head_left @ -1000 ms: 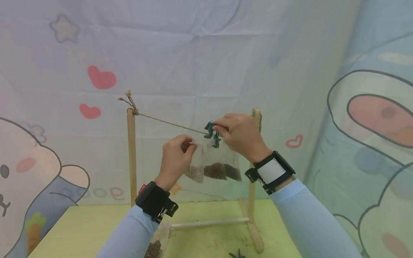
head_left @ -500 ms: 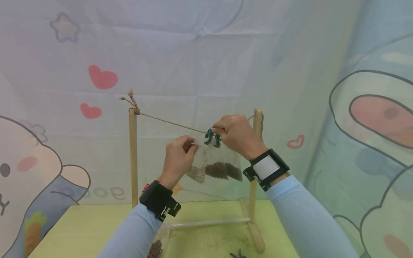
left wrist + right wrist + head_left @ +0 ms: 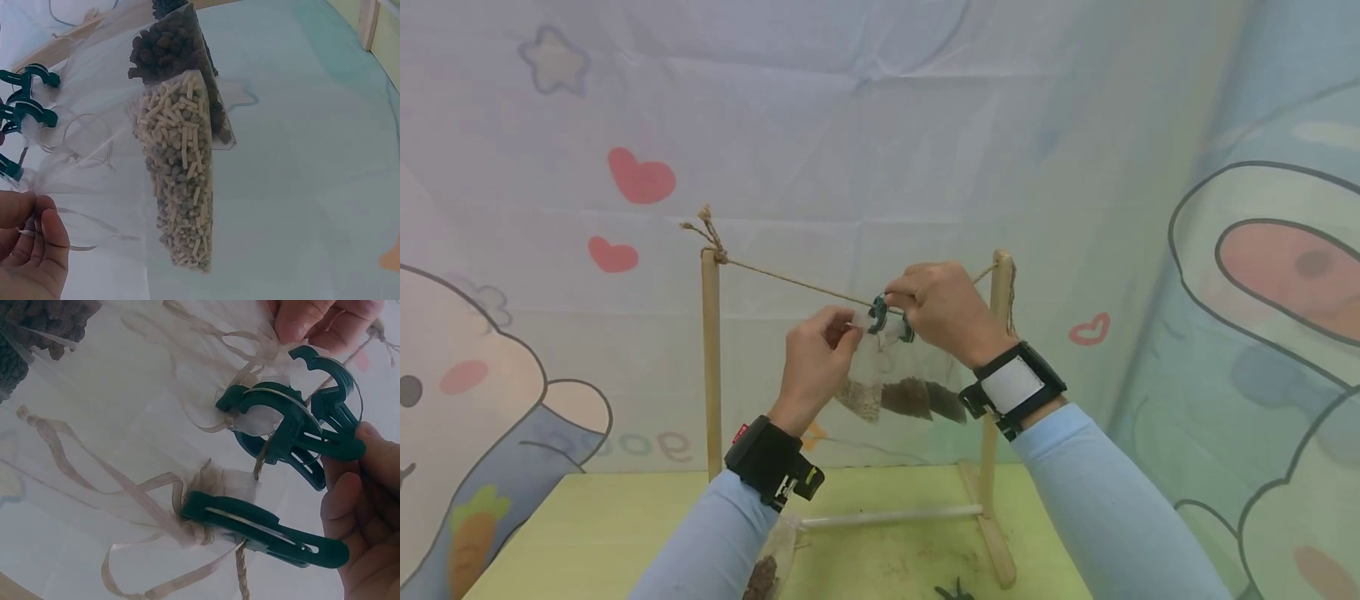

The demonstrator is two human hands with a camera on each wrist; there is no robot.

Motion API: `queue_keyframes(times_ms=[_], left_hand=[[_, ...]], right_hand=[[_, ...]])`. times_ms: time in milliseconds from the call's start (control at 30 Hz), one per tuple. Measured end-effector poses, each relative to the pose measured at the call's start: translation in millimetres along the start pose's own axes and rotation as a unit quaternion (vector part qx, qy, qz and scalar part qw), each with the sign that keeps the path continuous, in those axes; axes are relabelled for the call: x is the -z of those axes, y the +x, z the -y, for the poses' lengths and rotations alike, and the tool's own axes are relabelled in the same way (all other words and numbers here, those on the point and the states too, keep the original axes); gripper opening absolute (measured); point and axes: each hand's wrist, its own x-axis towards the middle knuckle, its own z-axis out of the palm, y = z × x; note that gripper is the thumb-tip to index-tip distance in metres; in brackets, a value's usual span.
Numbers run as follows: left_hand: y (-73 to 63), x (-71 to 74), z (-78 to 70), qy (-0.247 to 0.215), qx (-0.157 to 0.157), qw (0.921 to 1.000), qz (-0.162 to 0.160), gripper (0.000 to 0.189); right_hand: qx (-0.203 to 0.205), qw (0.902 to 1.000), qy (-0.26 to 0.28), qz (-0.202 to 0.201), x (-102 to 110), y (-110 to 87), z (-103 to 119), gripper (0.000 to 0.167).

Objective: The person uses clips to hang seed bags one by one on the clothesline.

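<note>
My left hand (image 3: 816,362) pinches the gathered top of a sheer drawstring pouch filled with pale pellets (image 3: 178,162), just below the twine (image 3: 797,282). Close beside it, my right hand (image 3: 958,317) grips a green plastic clip (image 3: 337,400) by its handles, and the clip's jaws stand spread at the twine. Two more green clips (image 3: 262,528) hold pouch tops to the twine. From these hang a pouch of brown lumps (image 3: 165,53) and one with darker contents (image 3: 946,402). Loose ribbons (image 3: 125,481) trail from the pouches.
Two wooden posts (image 3: 711,358) carry the twine, which sags in the middle. A pale bar (image 3: 891,517) joins their feet on the yellow-green table (image 3: 625,517). Another bag with brown lumps (image 3: 762,577) and a dark clip-like object (image 3: 955,592) lie near the front.
My right hand has lowered the clip slightly and brought it left, against the pouch top. My left hand has lifted the pouch top a little toward the twine.
</note>
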Motion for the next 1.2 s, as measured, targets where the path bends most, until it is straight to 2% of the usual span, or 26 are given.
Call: queue_keyframes(times_ms=[400, 567, 733, 900, 1067, 1200], left_hand=[[-0.6, -5.1, -0.7, -0.052, -0.025, 0.998, 0.028, 0.017], [-0.9, -8.1, 0.5, -0.052, -0.026, 0.9981, 0.019, 0.016], [-1.0, -9.5, 0.3, -0.055, -0.008, 0.9985, -0.001, 0.016], [-2.4, -8.4, 0.9, -0.044, -0.001, 0.9989, -0.012, 0.015], [-8.1, -2.3, 4.5, -0.031, 0.016, 0.9994, 0.0, 0.02], [-16.2, 5.7, 6.9, -0.004, 0.011, 0.9999, 0.01, 0.023]], right_hand=[[-0.024, 0.9974, 0.03, 0.061, 0, 2.4, 4, 0.014], [-0.035, 0.995, 0.053, 0.077, -1, 1.4, 2, 0.018], [-0.054, 0.9886, 0.085, 0.112, 2, 2.5, 3, 0.021], [-0.058, 0.9851, 0.1, 0.128, 2, 3.9, 4, 0.018], [-0.061, 0.9844, 0.1, 0.131, 0, 3.4, 4, 0.029], [-0.058, 0.9853, 0.099, 0.127, 2, -0.3, 4, 0.035]])
